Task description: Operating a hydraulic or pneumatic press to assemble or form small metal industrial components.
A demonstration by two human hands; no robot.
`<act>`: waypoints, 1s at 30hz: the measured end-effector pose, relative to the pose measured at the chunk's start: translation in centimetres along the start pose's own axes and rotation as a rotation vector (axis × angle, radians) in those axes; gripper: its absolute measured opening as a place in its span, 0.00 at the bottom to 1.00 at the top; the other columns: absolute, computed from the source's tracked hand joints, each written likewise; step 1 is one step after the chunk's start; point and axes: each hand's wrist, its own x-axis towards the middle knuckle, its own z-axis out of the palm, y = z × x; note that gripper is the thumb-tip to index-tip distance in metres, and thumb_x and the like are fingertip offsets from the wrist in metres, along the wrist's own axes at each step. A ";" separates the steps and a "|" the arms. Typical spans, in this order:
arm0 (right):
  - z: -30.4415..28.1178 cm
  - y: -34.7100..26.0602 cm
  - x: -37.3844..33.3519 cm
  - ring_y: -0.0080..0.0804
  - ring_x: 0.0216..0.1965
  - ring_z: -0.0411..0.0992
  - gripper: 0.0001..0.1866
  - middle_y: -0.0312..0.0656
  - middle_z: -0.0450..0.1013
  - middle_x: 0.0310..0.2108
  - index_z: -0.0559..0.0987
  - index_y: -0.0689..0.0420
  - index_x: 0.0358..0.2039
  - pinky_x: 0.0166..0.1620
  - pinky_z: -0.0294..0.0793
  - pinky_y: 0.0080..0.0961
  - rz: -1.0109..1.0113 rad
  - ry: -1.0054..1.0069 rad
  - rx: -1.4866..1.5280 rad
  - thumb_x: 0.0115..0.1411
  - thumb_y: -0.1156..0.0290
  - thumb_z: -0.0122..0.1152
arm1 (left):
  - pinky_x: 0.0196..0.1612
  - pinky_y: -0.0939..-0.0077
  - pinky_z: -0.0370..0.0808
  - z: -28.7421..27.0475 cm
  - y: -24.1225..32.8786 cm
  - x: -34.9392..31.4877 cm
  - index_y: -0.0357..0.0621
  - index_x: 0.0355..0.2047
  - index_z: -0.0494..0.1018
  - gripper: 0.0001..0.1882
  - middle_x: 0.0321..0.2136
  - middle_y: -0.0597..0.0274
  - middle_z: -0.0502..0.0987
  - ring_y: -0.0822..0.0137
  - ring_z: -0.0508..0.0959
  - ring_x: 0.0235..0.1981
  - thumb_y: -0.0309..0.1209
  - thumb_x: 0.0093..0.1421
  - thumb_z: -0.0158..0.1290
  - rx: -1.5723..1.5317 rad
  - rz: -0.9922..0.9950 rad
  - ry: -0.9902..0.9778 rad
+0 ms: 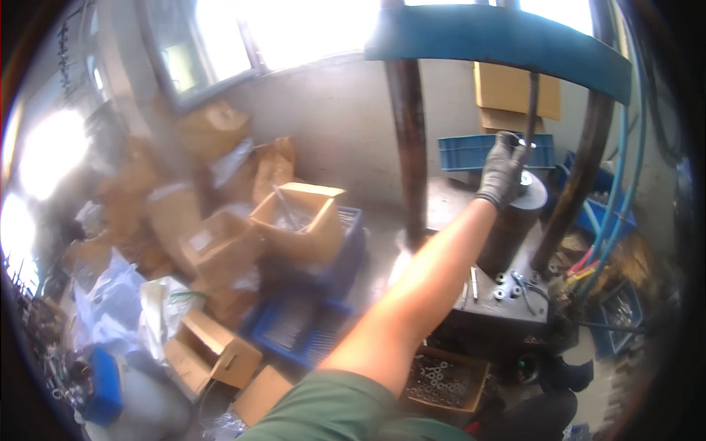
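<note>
In the upper right of the frame, the left hand in a grey knitted glove (501, 173) is raised beside a dark upright metal rod (533, 103). Its fingers are curled by a small shiny metal piece (524, 144), above a dark cylindrical metal block (509, 231); whether it is gripped cannot be told. The piece would probably be found light, rigid, slippery, and best held by its sides.

Gloved left hand (501, 176) reaches forward, fingers (506, 139) bent.
</note>
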 end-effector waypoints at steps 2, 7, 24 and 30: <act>-2.2 -1.5 -4.1 0.45 0.38 0.81 0.20 0.51 0.80 0.39 0.81 0.62 0.50 0.42 0.81 0.37 0.062 -0.219 0.094 0.62 0.61 0.68 | 0.41 0.71 0.74 -0.4 -1.3 0.8 0.45 0.45 0.72 0.12 0.36 0.65 0.75 0.71 0.73 0.36 0.37 0.69 0.58 -0.306 -0.106 -0.025; -6.8 -7.2 -14.4 0.45 0.29 0.77 0.14 0.48 0.76 0.27 0.83 0.56 0.35 0.38 0.76 0.42 0.328 -0.689 0.331 0.51 0.63 0.69 | 0.30 0.76 0.72 -0.7 -0.9 0.8 0.48 0.50 0.76 0.16 0.28 0.70 0.73 0.76 0.69 0.28 0.45 0.74 0.53 -0.202 -0.095 -0.079; -7.6 -9.1 -14.9 0.52 0.30 0.78 0.11 0.49 0.79 0.28 0.85 0.55 0.34 0.37 0.78 0.45 0.280 -0.735 0.287 0.48 0.70 0.66 | 0.40 0.74 0.73 -0.9 0.9 0.2 0.44 0.51 0.79 0.19 0.32 0.67 0.76 0.74 0.73 0.33 0.46 0.71 0.53 -0.030 -0.208 -0.113; -7.6 -8.6 -17.1 0.50 0.29 0.79 0.08 0.46 0.79 0.27 0.84 0.54 0.30 0.34 0.78 0.44 0.117 -0.793 0.280 0.49 0.66 0.67 | 0.41 0.74 0.74 -1.3 -0.4 0.5 0.43 0.51 0.79 0.19 0.32 0.65 0.78 0.73 0.75 0.34 0.44 0.70 0.54 -0.062 -0.165 -0.140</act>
